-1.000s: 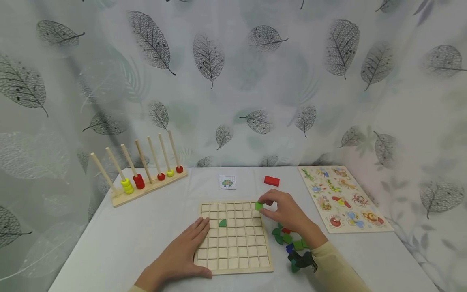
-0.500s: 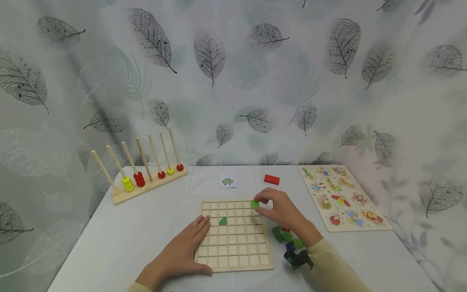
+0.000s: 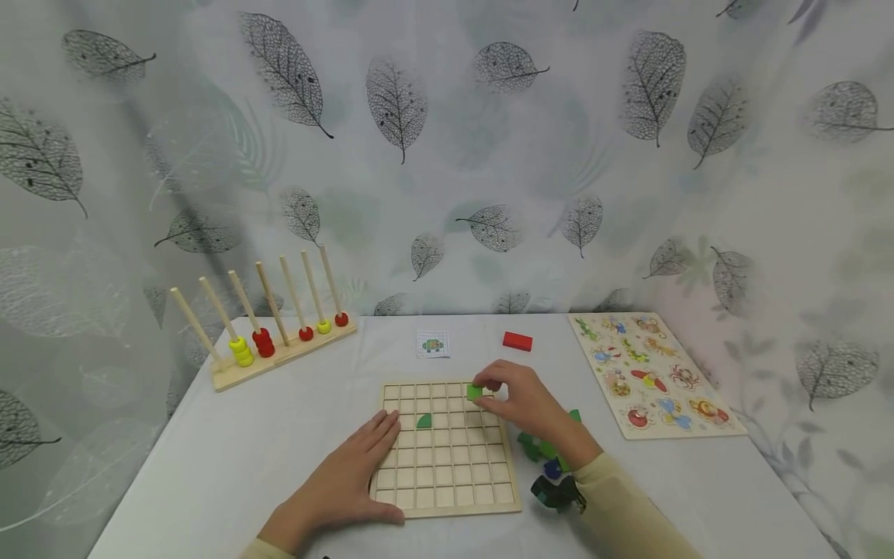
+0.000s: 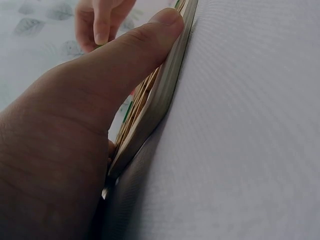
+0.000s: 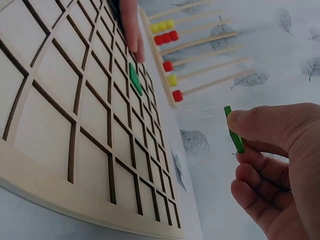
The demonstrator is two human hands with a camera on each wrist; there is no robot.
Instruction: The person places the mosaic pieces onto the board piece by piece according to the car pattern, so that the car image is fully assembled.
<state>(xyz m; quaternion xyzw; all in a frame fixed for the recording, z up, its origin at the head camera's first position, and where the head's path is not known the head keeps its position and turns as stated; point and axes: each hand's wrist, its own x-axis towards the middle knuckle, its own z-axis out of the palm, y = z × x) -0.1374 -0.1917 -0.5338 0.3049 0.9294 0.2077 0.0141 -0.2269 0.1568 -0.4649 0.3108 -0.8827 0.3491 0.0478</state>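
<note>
Here, a small flat green square tile (image 3: 475, 392), thin and smooth-edged, pinched between thumb and fingers (image 5: 260, 127) of the right hand (image 3: 527, 404), held just above the far right part of the wooden grid board (image 3: 447, 497). The wrist view shows the tile edge-on, clear of the board surface. Board is pale plywood, square, with dark-lined square cells in rows; one cell in the upper middle holds a dark green quarter-round piece (image 3: 424, 421), flat in its cell. Left hand (image 3: 345, 481) lies flat on the board's near left edge, fingers straight and close together, thumb along the board's side, palm partly on the desk (image 3: 230, 458). Desk covered in white, finely woven cloth.

Right of the board, just behind the right wrist, a loose heap of green, blue and red wooden pieces (image 3: 541, 450), partly hidden by the cream sleeve (image 3: 628, 512). Beyond the board, a small white pattern card (image 3: 433, 343) with a pixel-style green figure, and a red rectangular block (image 3: 518, 341). Far right, a flat wooden animal puzzle board (image 3: 653, 373) with bright painted shapes. Far left, a wooden peg rack (image 3: 279, 353) with slanted round dowels, carrying glossy yellow and red rings at their bases. Backdrop is a pale curtain (image 3: 447, 155) printed with grey skeleton leaves.
</note>
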